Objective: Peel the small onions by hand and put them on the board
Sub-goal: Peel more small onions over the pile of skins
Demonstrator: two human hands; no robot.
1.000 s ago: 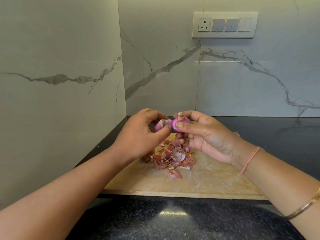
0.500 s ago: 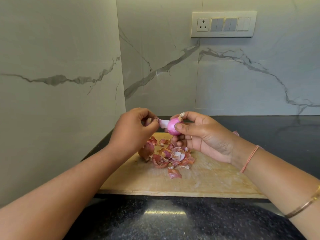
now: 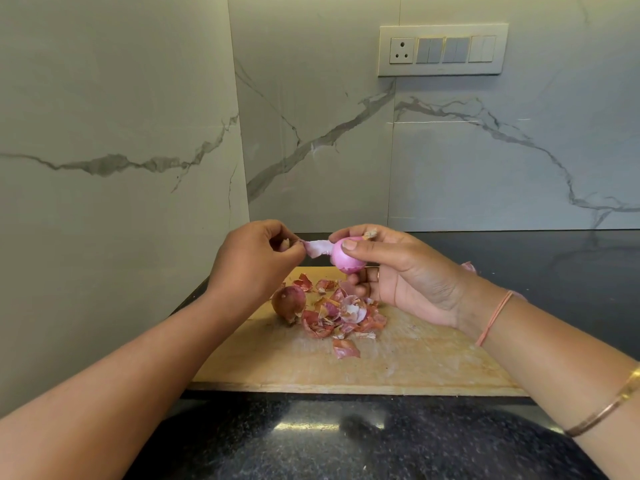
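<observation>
Right hand (image 3: 405, 271): raised above the far part of the board (image 3: 415, 362), grip clamped on one onion (image 3: 346, 259), thumb laid across its front, fingers curled behind and beneath. Onion: small, pink, glossy, mostly bare, held in the air and clear of the board; a dry tuft shows at its top beside the thumb. Skin (image 3: 317, 247): one pale strip, joined to the onion's left side at one end and running leftward to the other hand. Left hand (image 3: 252, 265): level with the right and just beside it, grip pinched together on the free end of the skin, remaining fingers curled. Second onion (image 3: 288, 303): brown-red, unpeeled, lying on the board's far left part, below the left hand. Peels (image 3: 341, 315): loose heap of red and papery pieces on the board, touching the second onion on its right; one piece lies apart, nearer the front edge. Board: pale wood, scuffed, flat on the tabletop (image 3: 346, 441), which is dark, speckled and glossy. Pink scrap (image 3: 469, 266): behind the right wrist, mostly hidden; peel or onion, cannot tell. Right forearm: thin thread (image 3: 493, 317) at the wrist, gold bangle (image 3: 616, 403) farther up. Wall (image 3: 311, 140): grey-veined marble, with a switch plate (image 3: 442, 50) on it at upper right.
</observation>
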